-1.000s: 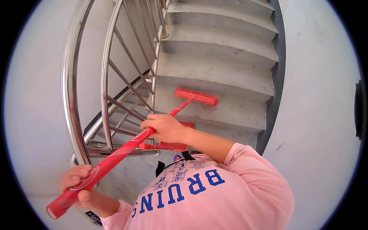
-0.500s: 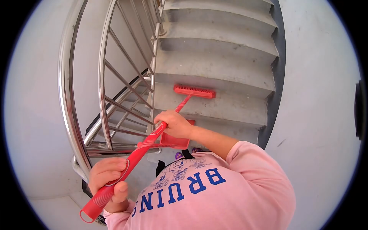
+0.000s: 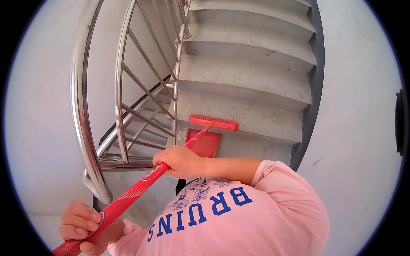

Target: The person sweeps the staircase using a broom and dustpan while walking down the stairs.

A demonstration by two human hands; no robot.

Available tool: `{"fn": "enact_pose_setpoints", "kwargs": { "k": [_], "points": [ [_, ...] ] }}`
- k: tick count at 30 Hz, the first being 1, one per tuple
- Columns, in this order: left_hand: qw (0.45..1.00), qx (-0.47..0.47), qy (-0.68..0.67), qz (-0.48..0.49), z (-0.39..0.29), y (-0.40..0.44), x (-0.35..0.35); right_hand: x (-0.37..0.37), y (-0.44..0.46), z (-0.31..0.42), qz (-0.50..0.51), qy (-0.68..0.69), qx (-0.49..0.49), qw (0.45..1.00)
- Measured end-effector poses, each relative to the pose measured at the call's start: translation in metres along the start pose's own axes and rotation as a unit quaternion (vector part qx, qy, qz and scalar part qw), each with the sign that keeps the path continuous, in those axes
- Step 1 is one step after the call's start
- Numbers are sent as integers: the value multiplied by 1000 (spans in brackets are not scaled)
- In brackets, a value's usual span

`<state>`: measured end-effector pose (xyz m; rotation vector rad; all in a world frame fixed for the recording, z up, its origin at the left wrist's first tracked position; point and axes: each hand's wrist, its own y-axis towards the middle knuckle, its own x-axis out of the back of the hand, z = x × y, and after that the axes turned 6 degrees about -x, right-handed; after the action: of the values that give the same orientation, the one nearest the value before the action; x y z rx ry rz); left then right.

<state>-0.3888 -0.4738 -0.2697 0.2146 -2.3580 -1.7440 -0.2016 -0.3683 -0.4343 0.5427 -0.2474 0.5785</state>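
Note:
A red broom (image 3: 132, 193) runs diagonally from the lower left up to its bristled head (image 3: 213, 123), which is at the front edge of the lowest visible steps. My left hand (image 3: 81, 226) is closed around the upper end of the handle. Farther down the handle, my right hand (image 3: 183, 162) grips it with wrapped fingers. Just below the broom head sits a red dustpan (image 3: 207, 145), partly covered by the broom's shaft and my right hand. Whether the bristles touch the step I cannot tell.
Grey concrete stairs (image 3: 243, 72) rise ahead of me. A shiny metal railing (image 3: 79, 98) with slanted bars stands on the left, close to my left hand. The right side has a pale wall (image 3: 354, 106) with a dark skirting band (image 3: 314, 81).
The broom head has come down toward me, from the step's surface to its front edge above the dustpan. Both hands have shifted down and left with the handle.

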Motion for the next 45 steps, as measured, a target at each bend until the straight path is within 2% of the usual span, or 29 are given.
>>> {"fn": "enact_pose_setpoints", "kwargs": {
  "k": [6,9,12,15,18,21,23,27,31,38,45],
  "points": [
    [999,-27,9,-18,-12,12,15,6,15,13,52,-45,16,998],
    [999,26,-7,42,-7,6,13,11,26,-2,-1,-63,20,998],
    [991,106,58,53,6,-10,-1,7,44,-45,-74,-77,47,993],
    [982,156,80,69,30,-37,-27,1,53,-96,-105,-71,17,992],
    [977,182,84,76,42,-55,-39,-12,46,-122,-50,-24,-27,998],
    [978,192,75,38,37,-59,-38,-17,44,-117,-96,-32,-23,995],
    [975,194,95,56,34,-53,-36,-16,43,-113,-91,-41,-13,995],
    [978,174,101,62,29,-43,-33,-18,43,-105,-85,-23,-7,996],
    [978,161,126,29,17,-28,-26,-22,39,-82,-47,-31,-20,998],
    [990,84,74,84,10,-5,11,-22,33,-33,0,-17,-29,999],
    [998,-3,-2,68,7,20,27,-11,28,-2,55,-41,13,998]
  ]
}}
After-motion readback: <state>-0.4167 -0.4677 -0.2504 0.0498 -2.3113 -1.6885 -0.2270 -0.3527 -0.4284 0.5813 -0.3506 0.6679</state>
